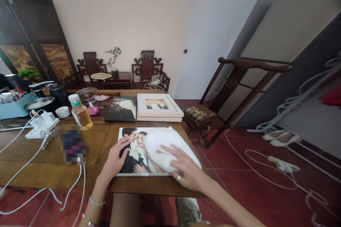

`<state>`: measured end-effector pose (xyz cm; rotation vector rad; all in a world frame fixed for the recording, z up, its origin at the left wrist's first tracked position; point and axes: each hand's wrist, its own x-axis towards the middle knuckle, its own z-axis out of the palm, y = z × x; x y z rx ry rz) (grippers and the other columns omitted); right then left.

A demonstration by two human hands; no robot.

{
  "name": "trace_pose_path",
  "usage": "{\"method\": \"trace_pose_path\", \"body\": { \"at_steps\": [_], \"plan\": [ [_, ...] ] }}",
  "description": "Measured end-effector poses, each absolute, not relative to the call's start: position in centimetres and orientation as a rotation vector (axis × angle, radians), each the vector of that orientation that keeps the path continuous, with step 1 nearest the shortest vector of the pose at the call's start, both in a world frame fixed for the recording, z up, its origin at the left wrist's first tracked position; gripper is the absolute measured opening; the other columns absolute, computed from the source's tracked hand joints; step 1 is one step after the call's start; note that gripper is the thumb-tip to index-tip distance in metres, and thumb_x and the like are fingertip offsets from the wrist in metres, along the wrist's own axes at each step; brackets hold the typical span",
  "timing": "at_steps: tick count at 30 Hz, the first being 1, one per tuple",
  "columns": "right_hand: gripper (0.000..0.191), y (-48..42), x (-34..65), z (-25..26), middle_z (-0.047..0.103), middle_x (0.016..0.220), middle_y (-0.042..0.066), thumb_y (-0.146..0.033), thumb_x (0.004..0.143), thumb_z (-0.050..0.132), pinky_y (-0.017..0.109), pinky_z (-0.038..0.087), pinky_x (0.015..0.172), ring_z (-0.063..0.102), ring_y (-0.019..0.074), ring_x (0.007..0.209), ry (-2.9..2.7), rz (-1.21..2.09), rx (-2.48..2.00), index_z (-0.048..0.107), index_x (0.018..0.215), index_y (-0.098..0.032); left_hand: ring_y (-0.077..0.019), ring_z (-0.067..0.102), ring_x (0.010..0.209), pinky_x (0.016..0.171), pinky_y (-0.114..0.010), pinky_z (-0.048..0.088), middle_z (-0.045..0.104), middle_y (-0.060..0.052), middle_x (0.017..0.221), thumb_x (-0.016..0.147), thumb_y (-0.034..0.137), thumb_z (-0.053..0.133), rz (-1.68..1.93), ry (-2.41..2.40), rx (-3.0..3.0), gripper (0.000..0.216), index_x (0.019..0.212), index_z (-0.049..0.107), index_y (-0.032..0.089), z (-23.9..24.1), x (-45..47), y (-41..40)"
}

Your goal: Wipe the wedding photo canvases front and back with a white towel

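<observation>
Near six o'clock on the tabletop (98, 149) lies a photo panel (134, 156); the left hand (117, 158) rests at its nine o'clock edge, grip loose, thumb apart. Toward three o'clock, the right hand (185, 166) presses a white cloth (170, 139) with spread fingers. A framed picture (157, 105) lies at twelve.

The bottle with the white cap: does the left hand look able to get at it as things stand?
Probably yes. The left hand rests open on the photo print, and the way to the bottle seems to run freely across the tabletop; the pixelated item lies left of that line.
</observation>
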<state>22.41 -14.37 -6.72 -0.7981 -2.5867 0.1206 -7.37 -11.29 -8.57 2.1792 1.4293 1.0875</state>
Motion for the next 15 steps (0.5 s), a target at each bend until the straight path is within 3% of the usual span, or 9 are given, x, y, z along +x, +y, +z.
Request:
{"method": "trace_pose_path", "body": {
  "at_steps": [9, 12, 15],
  "plan": [
    [0.017, -5.7, 19.6, -6.7, 0.057, 0.122, 0.018, -0.009, 0.077, 0.045, 0.049, 0.029, 0.105, 0.038, 0.0259, 0.128, -2.455, -0.001, -1.128, 0.059, 0.081, -0.016, -0.021, 0.045, 0.125, 0.106, -0.042, 0.035, 0.054, -0.007, 0.13, 0.087, 0.024, 0.045, 1.077, 1.438, 2.154, 0.032, 0.115, 0.06, 0.022, -8.0, -7.2, -11.6],
    [0.017, -7.6, 18.9, -6.6, 0.057, 0.123, 0.017, -0.01, 0.075, 0.046, 0.052, 0.026, 0.105, 0.034, 0.0283, 0.13, -2.462, -0.009, -1.14, 0.06, 0.083, -0.015, -0.0206, 0.046, 0.124, 0.106, -0.041, 0.035, 0.054, -0.009, 0.13, 0.087, 0.024, 0.045, 1.078, 1.443, 2.153, 0.032, 0.115, 0.06, 0.019, -8.2, -7.3, -11.5],
    [0.017, -11.7, 18.9, -6.5, 0.046, 0.136, 0.01, -0.011, 0.072, 0.047, 0.054, 0.022, 0.107, 0.027, 0.0295, 0.133, -2.557, 0.034, -1.038, 0.061, 0.081, -0.017, -0.0206, 0.046, 0.124, 0.106, -0.041, 0.035, 0.054, -0.009, 0.13, 0.087, 0.024, 0.045, 1.08, 1.447, 2.149, 0.032, 0.115, 0.06, 0.019, -8.4, -7.3, -11.4]
  ]
}}
